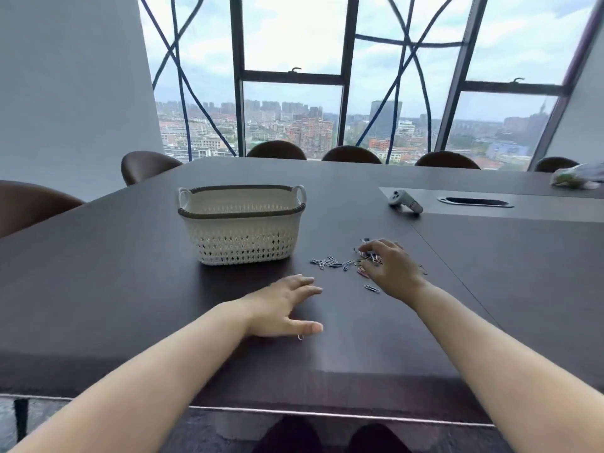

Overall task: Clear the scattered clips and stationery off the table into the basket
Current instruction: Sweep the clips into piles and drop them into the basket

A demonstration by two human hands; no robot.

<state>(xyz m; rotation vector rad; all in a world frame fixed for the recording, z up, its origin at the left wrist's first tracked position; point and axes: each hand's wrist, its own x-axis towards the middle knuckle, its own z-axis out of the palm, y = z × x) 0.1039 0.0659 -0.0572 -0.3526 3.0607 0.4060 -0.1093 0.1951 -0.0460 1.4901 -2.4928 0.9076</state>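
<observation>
A white woven plastic basket [242,223] with a dark rim stands on the dark table [130,273], left of centre. Several paper clips [330,262] lie scattered to its right. My right hand [390,268] lies over the right end of the scatter, fingers curled down onto the clips there; whether it holds any is hidden. A single clip [372,288] lies just left of that wrist. My left hand [284,308] rests flat on the table with fingers spread, and one small clip [300,337] lies under its thumb.
A grey handheld controller [405,201] lies at the back right beside a cable slot [474,201]. A plastic bag [577,176] sits at the far right edge. Brown chairs [147,165] ring the table. The near table edge [294,411] runs below my forearms.
</observation>
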